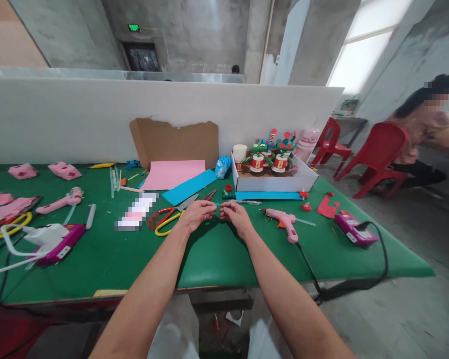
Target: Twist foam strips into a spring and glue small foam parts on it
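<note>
Between my fingertips is a tiny blue piece (217, 205), too small to tell its kind. My left hand (199, 214) pinches it from one side, and my right hand (235, 215) pinches from the other. Both hands are just above the green table top (217, 264). Beside my left hand lie scissors with yellow and red handles (167, 231). Beyond the fingers are a small dark coil (228, 196), a red ring (229, 188) and a pen (249, 202). A pink glue gun (284, 219) lies to the right of my right hand.
A white box (275, 183) holds several paper-cup figures. Blue card strips (190, 187), pink paper (175, 172) and cardboard (175, 142) lie or stand behind. Purple power strips (355, 231) with cables sit at both sides. At right, a person sits on a red chair (381, 149).
</note>
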The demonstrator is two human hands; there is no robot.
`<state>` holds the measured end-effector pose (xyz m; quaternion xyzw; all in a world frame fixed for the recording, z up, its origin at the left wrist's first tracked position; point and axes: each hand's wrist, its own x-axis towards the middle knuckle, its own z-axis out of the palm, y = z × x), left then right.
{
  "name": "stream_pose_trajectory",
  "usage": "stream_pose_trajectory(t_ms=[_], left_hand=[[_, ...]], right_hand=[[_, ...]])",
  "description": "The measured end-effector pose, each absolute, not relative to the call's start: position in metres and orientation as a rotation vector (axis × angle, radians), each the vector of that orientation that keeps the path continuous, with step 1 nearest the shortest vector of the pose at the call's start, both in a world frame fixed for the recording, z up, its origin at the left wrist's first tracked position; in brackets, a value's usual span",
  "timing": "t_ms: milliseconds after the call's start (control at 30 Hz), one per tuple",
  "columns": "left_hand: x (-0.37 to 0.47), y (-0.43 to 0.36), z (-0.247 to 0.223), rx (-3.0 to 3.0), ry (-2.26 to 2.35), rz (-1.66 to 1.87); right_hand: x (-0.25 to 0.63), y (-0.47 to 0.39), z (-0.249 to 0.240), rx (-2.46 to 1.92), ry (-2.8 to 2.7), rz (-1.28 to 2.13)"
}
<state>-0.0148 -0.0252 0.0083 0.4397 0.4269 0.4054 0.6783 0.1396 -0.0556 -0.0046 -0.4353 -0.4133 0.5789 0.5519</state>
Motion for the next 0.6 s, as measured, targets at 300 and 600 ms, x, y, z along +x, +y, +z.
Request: stream_pose_trajectory(t_ms=[300,600], left_hand=[[-0.0151,-0.0278,0.0097,1.098,1.000,0.846],[-0.0144,-0.0279,0.0099,1.165,1.014,0.805]], right_hand=[[0.1446,-0.0599,-0.0010,-1.031,-0.971,1.490],[0.1476,-0.0602,0.0005,-1.070,-1.005,1.512]])
